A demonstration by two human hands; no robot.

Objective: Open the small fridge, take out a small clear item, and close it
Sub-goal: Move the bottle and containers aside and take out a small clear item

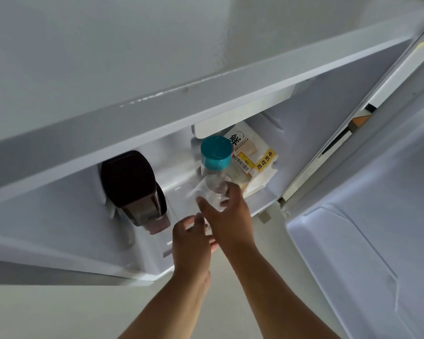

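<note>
The small white fridge (157,104) stands open, its door (367,216) swung out to the right. Inside on the floor of the compartment stands a small clear bottle (213,182) with a teal cap. My right hand (227,216) is wrapped around the bottle's lower body, thumb on the left and fingers on the right. My left hand (190,243) is just below and left of it, fingers curled near the bottle's base; whether it touches the bottle is hidden by the right hand.
A dark jug (135,187) with a black lid stands at the left of the compartment. A packaged loaf of bread (252,162) with a yellow label lies behind the bottle at the right. A white shelf edge (206,96) overhangs the compartment.
</note>
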